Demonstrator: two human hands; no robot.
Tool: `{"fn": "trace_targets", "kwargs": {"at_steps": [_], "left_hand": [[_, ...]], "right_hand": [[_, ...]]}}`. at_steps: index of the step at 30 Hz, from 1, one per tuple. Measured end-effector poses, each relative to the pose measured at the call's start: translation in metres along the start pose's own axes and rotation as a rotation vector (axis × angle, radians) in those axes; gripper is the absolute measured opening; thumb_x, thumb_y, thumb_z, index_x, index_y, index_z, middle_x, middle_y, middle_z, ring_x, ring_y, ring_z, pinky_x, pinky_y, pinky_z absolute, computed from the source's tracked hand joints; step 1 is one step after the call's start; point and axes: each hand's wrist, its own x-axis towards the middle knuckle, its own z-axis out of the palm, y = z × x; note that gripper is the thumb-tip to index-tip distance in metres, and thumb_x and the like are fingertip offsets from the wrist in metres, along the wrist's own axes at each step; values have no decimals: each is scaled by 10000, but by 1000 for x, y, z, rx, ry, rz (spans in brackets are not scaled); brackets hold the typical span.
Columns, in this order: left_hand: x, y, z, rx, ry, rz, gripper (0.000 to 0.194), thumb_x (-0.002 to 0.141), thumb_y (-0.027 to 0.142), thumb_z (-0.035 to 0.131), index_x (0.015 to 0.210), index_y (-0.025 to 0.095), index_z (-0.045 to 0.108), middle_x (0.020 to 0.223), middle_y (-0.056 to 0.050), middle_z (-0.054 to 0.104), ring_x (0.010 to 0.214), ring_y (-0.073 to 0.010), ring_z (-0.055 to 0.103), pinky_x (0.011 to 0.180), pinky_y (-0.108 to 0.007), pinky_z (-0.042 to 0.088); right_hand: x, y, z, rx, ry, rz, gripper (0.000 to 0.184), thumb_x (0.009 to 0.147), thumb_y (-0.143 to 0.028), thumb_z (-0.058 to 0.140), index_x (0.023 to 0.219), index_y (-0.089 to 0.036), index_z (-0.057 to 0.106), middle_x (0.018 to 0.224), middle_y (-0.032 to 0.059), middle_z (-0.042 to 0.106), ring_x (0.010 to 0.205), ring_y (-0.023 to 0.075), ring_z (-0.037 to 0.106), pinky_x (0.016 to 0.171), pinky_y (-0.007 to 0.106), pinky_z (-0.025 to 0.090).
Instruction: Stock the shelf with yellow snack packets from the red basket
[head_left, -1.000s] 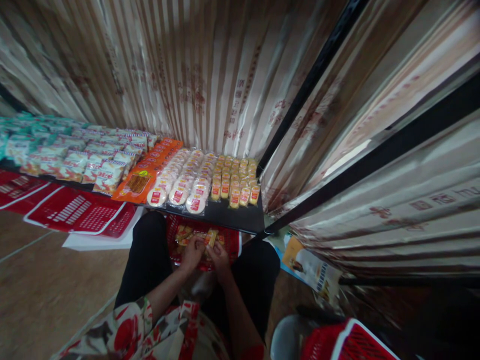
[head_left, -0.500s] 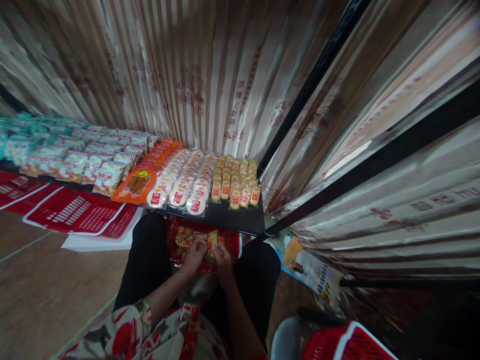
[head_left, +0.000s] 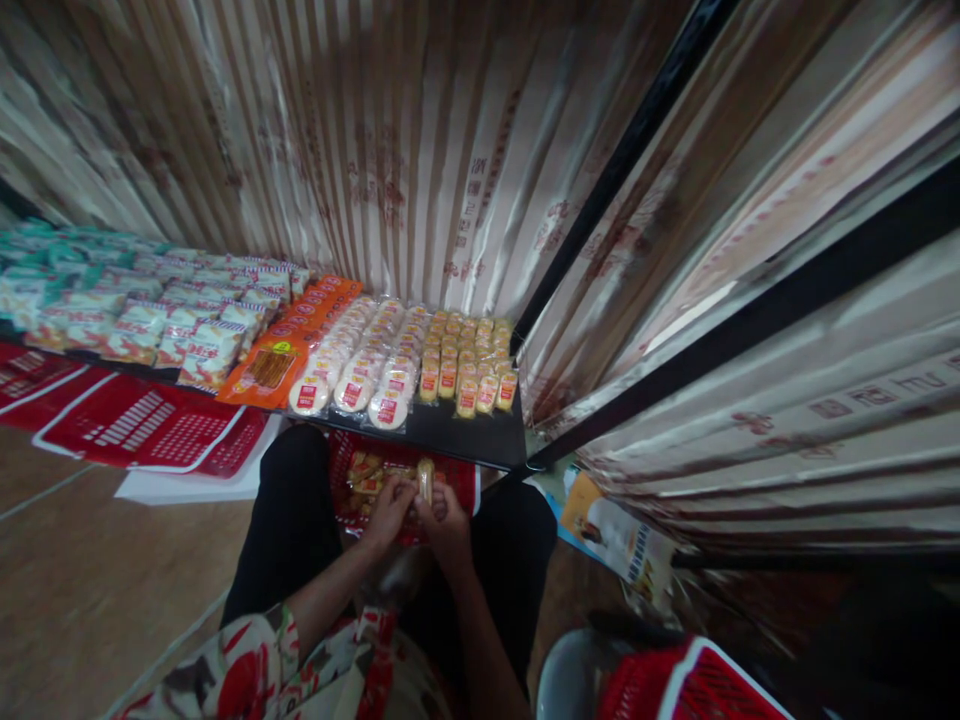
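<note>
Over the red basket between my knees, my right hand is closed on a small wrapped yellow snack, held upright. My left hand is just left of it, fingertips pinched together close to the wrapper; whether they grip its edge or another thing is hidden. More wrapped snacks lie in the basket under and behind my left hand. On the black shelf just beyond stand rows of similar yellow packs.
Left along the shelf are round white crackers in clear wrap, an orange bag and many white snack bags. Red baskets hang below them. A black post and pleated curtain border the right; another red basket sits lower right.
The snack in my right hand has turned, from its printed orange-red side to a plainer yellow side. Both hands stay over the basket; the view has shifted slightly.
</note>
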Motion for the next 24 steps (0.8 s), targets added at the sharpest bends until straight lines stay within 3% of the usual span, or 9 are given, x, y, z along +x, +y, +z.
{"fn": "trace_targets", "kwargs": {"at_steps": [5, 9, 14, 24], "left_hand": [[-5, 5, 0, -74, -30, -19, 360, 599, 531, 644, 674, 192, 552, 678, 3, 576, 676, -147, 543, 629, -245, 441], [-5, 6, 0, -107, -44, -34, 338, 605, 500, 656, 710, 191, 568, 697, 4, 595, 696, -149, 560, 666, -250, 447], [-2, 5, 1, -187, 2, -87, 325, 571, 453, 681, 730, 185, 588, 763, -10, 631, 776, -167, 587, 748, -263, 451], [-2, 8, 3, -354, -12, -162, 286, 575, 370, 682, 787, 183, 640, 797, -12, 667, 722, -146, 607, 662, -233, 448]], "right_hand": [[-1, -7, -1, -243, 80, -62, 331, 666, -384, 647, 948, -217, 599, 703, -10, 613, 573, 134, 554, 593, 256, 453], [-2, -20, 2, -395, 154, -174, 291, 653, -373, 650, 896, -213, 630, 778, 30, 618, 679, 167, 564, 673, 279, 446], [-4, -27, 4, -419, 157, -213, 319, 653, -327, 646, 953, -219, 643, 832, 53, 607, 727, 186, 569, 709, 288, 454], [-10, -24, -1, -505, 114, -319, 379, 735, -293, 555, 1099, -187, 571, 952, 49, 573, 734, 141, 572, 723, 274, 496]]}}
